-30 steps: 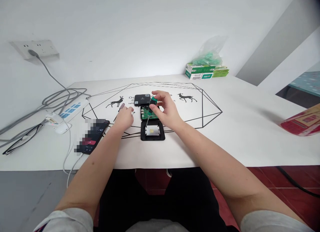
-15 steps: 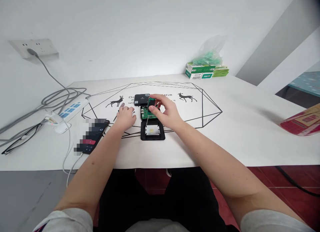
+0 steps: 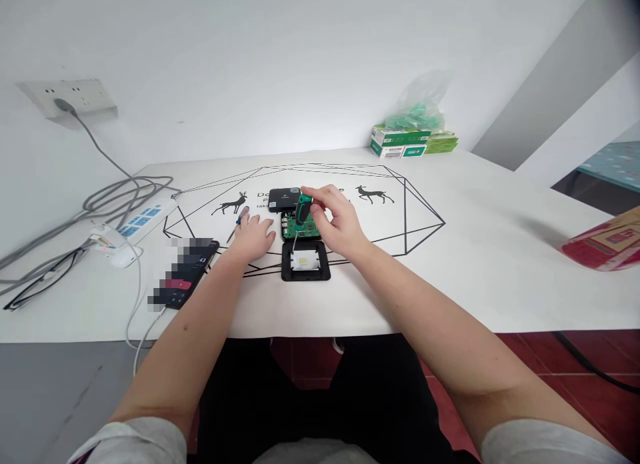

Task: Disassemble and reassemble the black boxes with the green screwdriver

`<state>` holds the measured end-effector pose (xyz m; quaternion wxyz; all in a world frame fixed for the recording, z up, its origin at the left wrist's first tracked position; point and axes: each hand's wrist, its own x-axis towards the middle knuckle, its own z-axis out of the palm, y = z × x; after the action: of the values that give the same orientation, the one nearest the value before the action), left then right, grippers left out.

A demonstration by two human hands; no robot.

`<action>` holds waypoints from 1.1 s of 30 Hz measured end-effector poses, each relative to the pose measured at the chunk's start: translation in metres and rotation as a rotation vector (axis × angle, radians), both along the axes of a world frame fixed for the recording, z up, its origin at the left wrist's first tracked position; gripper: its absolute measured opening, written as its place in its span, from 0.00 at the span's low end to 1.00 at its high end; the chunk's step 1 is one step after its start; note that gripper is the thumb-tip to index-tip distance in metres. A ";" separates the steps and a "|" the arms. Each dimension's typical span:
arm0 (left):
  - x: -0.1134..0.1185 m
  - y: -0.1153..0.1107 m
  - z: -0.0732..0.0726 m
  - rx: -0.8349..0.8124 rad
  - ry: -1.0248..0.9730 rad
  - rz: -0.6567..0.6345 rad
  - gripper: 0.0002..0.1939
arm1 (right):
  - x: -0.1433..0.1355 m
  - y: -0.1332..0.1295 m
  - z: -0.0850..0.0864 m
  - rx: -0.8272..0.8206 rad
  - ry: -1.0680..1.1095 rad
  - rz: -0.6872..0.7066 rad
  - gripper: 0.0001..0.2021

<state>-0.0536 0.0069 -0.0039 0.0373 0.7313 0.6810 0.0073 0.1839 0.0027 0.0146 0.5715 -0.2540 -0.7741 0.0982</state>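
A screwdriver [image 3: 303,209] with a green and black handle stands tilted, held from above by my right hand [image 3: 341,221], its index finger on the handle's top. Its thin shaft runs down to the upper left corner of a metal plate [image 3: 305,260] in an open black case half [image 3: 285,272]. Just behind lies a green circuit board [image 3: 314,231], partly covered by my right hand. My left hand [image 3: 253,237] rests on the table, fingers apart, beside a second screwdriver [image 3: 243,215] with a dark handle. Behind the board sits a black cover [image 3: 284,199].
A phone [image 3: 193,271], a power strip [image 3: 150,217] with cables and a pair of glasses [image 3: 45,281] lie on the left. Green and white boxes [image 3: 400,141] under a plastic bag [image 3: 420,104] stand at the back right. A red package [image 3: 605,241] is at the far right.
My right thumb and fingers have shifted right on the screwdriver, loosening around its handle, so more of the green shows. My left hand has barely moved.
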 end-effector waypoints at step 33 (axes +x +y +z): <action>-0.002 0.003 -0.002 0.135 0.025 -0.283 0.23 | 0.001 -0.005 0.002 0.044 -0.008 0.051 0.16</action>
<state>-0.0556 0.0100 -0.0060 -0.0198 0.8209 0.5694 0.0385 0.1848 -0.0022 0.0168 0.5710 -0.2217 -0.7847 0.0947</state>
